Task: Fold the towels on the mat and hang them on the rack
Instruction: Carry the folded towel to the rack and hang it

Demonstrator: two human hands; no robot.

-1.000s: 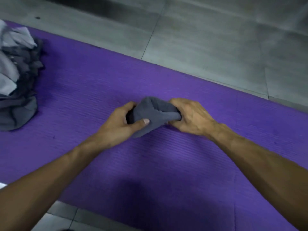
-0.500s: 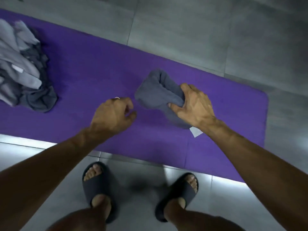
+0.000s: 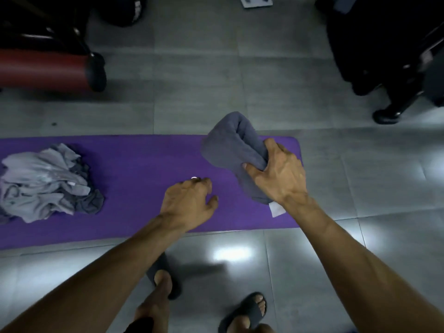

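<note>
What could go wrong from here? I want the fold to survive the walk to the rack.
The right hand alone pinches the folded towel at one edge, so the loose layers may sag open; the left hand hangs free and could support it. The white tag dangles below the grip. The pile of towels lies on the mat near the sandalled feet, and the floor is glossy.

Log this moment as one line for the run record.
right hand: grips folded dark grey towel above purple mat | left hand: holds nothing | pile of unfolded grey towels: on mat | rack: unseen
</note>
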